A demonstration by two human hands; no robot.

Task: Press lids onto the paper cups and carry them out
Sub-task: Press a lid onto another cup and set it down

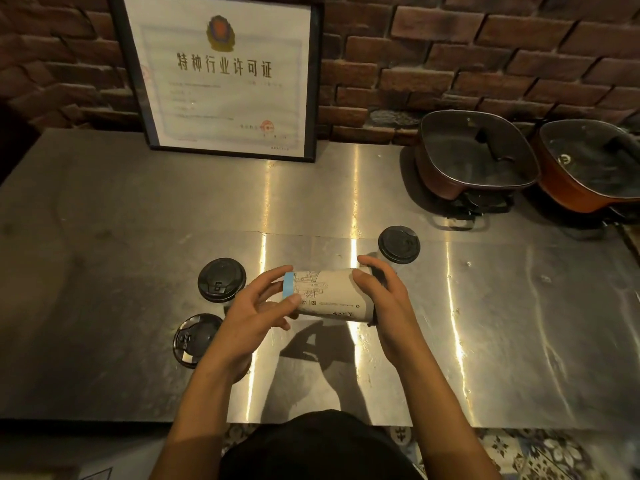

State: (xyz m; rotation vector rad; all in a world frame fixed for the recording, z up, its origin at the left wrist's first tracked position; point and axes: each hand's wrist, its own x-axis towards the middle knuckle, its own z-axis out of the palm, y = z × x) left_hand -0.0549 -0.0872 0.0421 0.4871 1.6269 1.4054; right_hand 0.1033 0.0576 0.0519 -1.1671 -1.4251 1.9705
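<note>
From the head camera, the paper cup (329, 292) lies on its side in the air, just above the steel counter (485, 306) and held between both hands. The left hand (256, 313) cradles the narrow base end with its blue band, the thumb on the near wall and the fingers curled behind. The right hand (384, 299) wraps the wide mouth end, where a black lid (373, 315) shows as a dark edge between the fingers and below the palm. Both grips are closed round the cup.

The step in hand looks like seating this lid. Whether it has snapped down all the way round I cannot tell, since the right hand covers most of the rim. The next move probably calls for squeezing round the rim, then turning the cup upright and setting it with the others before carrying.

Three more black lids sit on the counter, two at the left (221, 280) (197, 339) and one beyond the right hand (399, 244). Each seems to cap a standing cup, though the cup walls are mostly hidden.

A framed certificate (225, 74) leans against the brick wall (485, 46). Two square electric pots with glass lids (474, 157) (595, 164) stand at the far right. Patterned floor tiles (519, 448) show below the counter edge.
</note>
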